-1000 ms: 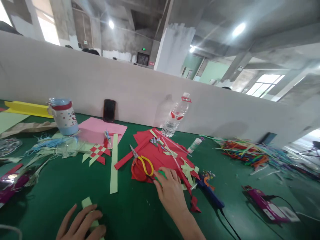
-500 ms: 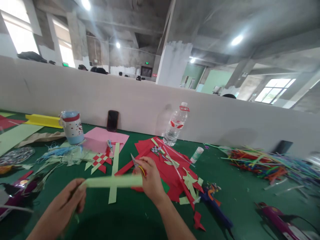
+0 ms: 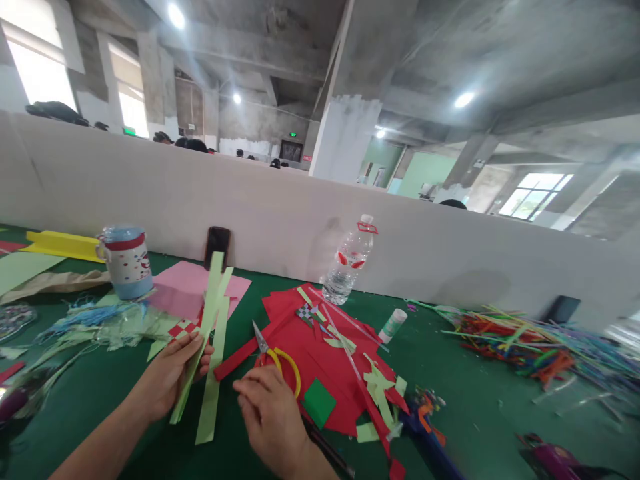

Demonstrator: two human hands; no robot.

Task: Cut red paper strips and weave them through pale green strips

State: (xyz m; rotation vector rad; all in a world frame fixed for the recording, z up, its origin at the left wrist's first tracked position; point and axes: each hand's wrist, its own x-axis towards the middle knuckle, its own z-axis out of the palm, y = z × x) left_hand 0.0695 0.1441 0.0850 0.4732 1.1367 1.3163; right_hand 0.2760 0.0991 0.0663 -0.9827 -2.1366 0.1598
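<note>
Several pale green paper strips [image 3: 209,303] are gripped in my left hand [image 3: 173,373], standing up at a slant. Another pale green strip [image 3: 214,373] lies flat on the table just right of that hand. A pair of yellow-handled scissors [image 3: 290,370] is at my right hand [image 3: 273,417], whose fingers are curled over one handle loop and hide it. The blades point up and left, over the red paper sheets [image 3: 340,360]. Behind my left fingers is a red and pale green woven paper piece [image 3: 183,328], partly covered.
A water bottle [image 3: 347,267], glue stick [image 3: 393,325], phone [image 3: 217,245] and blue-topped cup [image 3: 127,263] stand along the back. Glue guns [image 3: 425,433] and colourful strips [image 3: 520,337] lie to the right. Near the right hand is a green paper square [image 3: 320,403].
My left hand has raised the held strips from level to upright and moved right. My right hand has come away from the strip, down and left, uncovering more of the scissors' handle.
</note>
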